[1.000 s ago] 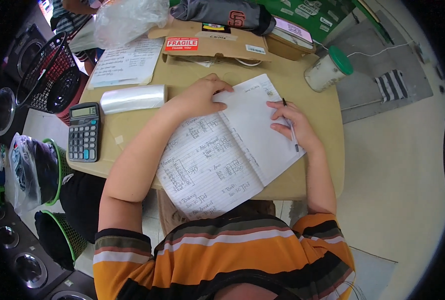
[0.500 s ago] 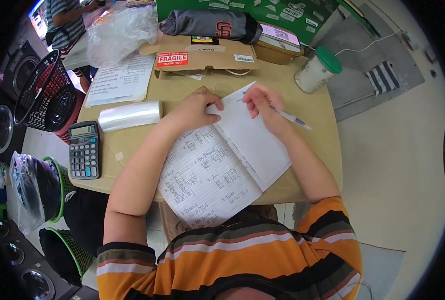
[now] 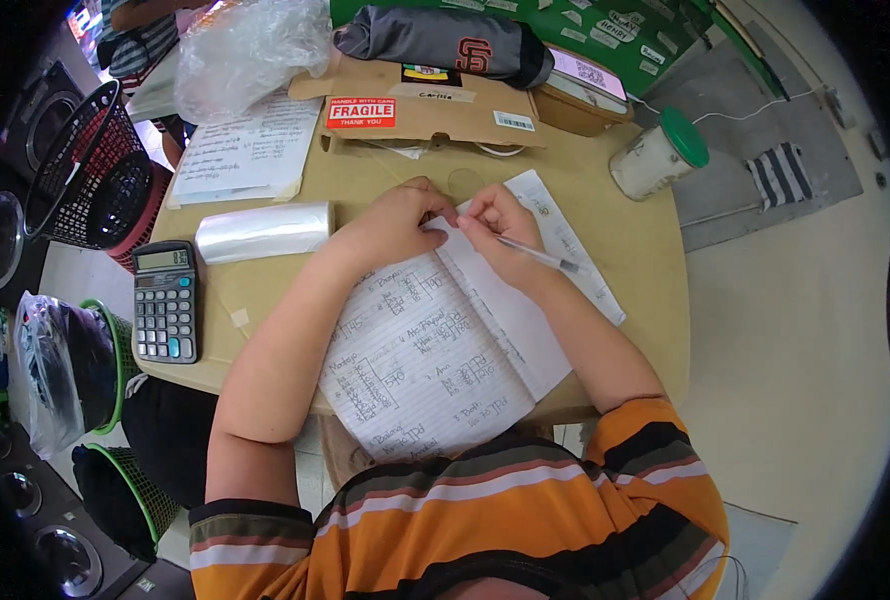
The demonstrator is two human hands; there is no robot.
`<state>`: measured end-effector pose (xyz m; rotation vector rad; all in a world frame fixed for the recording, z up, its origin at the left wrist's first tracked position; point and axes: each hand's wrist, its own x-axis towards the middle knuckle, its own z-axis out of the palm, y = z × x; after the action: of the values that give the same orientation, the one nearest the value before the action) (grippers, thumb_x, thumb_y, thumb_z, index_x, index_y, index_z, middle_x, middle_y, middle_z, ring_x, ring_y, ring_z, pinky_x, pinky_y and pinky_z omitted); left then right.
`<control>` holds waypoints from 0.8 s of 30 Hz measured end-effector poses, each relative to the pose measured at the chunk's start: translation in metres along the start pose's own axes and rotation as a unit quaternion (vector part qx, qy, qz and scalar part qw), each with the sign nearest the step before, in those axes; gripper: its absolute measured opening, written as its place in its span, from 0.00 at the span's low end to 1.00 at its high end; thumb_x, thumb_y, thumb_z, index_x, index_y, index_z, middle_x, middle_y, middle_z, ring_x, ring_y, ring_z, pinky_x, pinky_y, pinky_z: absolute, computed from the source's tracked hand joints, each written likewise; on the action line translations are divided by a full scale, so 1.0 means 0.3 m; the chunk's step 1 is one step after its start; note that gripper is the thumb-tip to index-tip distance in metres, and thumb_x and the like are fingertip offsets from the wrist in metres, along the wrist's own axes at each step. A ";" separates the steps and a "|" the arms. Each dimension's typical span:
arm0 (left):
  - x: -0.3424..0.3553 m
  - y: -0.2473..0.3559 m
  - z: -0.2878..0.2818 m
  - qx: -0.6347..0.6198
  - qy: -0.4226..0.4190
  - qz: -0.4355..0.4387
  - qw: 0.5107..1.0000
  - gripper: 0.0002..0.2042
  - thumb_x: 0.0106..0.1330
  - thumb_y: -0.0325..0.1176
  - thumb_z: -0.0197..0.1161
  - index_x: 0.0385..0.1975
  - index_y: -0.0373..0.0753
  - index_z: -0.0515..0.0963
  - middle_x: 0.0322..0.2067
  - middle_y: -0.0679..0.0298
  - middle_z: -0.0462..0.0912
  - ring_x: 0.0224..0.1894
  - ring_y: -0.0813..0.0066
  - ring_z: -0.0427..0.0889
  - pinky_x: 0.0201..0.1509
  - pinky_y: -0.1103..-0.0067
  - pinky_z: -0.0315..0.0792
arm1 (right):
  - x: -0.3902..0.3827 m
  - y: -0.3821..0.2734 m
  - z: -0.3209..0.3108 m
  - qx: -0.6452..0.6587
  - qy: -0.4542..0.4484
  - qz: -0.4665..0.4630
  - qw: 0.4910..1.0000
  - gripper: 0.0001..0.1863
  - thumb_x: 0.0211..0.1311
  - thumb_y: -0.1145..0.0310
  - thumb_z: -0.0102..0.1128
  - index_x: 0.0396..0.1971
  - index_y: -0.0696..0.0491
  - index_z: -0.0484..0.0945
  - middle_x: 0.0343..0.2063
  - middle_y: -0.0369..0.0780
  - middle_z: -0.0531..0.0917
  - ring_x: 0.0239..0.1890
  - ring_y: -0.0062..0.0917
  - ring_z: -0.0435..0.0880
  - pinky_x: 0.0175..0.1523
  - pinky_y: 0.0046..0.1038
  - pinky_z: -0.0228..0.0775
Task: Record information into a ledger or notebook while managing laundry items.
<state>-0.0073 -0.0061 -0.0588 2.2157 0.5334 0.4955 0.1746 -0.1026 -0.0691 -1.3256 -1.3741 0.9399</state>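
Observation:
A lined notebook [image 3: 405,335] lies open and tilted at the table's near edge, its left page covered in handwriting. My left hand [image 3: 400,222] rests at its top, fingers bent, thumb and forefinger apart near the fold. In my right hand [image 3: 505,238] is a clear pen [image 3: 550,258], slanting back toward the wrist. The fingertips of that hand are closed by the upper edge of a lifted blank page [image 3: 500,325], close to the left hand. To the right, a written page [image 3: 580,260] shows from beneath it.
A calculator [image 3: 165,305] and a plastic roll [image 3: 265,232] lie left. Behind are written sheets [image 3: 245,150], a cardboard box [image 3: 445,105], a grey pouch [image 3: 435,45] and a green-lidded jar [image 3: 655,155]. Laundry baskets [image 3: 85,190] stand beside the table; another person [image 3: 140,35] is at far left.
My right hand has moved left toward my left hand, bringing the blank page's edge over with it. A written page now shows at the right. The pen stays in my right hand.

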 end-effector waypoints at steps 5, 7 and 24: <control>0.002 0.001 0.003 -0.030 -0.008 0.000 1.000 0.11 0.54 0.24 0.67 0.38 0.36 0.82 0.40 0.56 0.78 0.47 0.60 0.78 0.52 0.73 0.72 | -0.001 0.034 -0.008 0.026 0.014 -0.068 0.997 0.16 0.57 0.82 0.66 0.20 0.53 0.66 0.18 0.29 0.71 0.21 0.09 0.67 0.26 0.17 0.57; 0.004 0.014 -0.006 -0.042 -0.026 -0.029 0.998 0.11 0.54 0.23 0.67 0.38 0.36 0.81 0.41 0.56 0.78 0.48 0.60 0.77 0.52 0.73 0.72 | -0.001 0.045 -0.018 -0.035 0.001 -0.104 0.994 0.17 0.57 0.81 0.66 0.18 0.54 0.65 0.17 0.30 0.70 0.21 0.10 0.66 0.25 0.19 0.57; 0.001 0.029 -0.007 -0.027 -0.014 -0.021 0.999 0.12 0.53 0.23 0.66 0.39 0.35 0.80 0.42 0.56 0.77 0.48 0.60 0.77 0.54 0.73 0.71 | 0.001 -0.016 0.003 -0.152 -0.008 -0.193 0.969 0.19 0.59 0.77 0.63 0.16 0.57 0.62 0.13 0.35 0.63 0.18 0.16 0.59 0.22 0.26 0.52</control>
<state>-0.0061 -0.0100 -0.0507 2.1517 0.5444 0.4518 0.1725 -0.1028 -0.0648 -1.2064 -1.7610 0.4901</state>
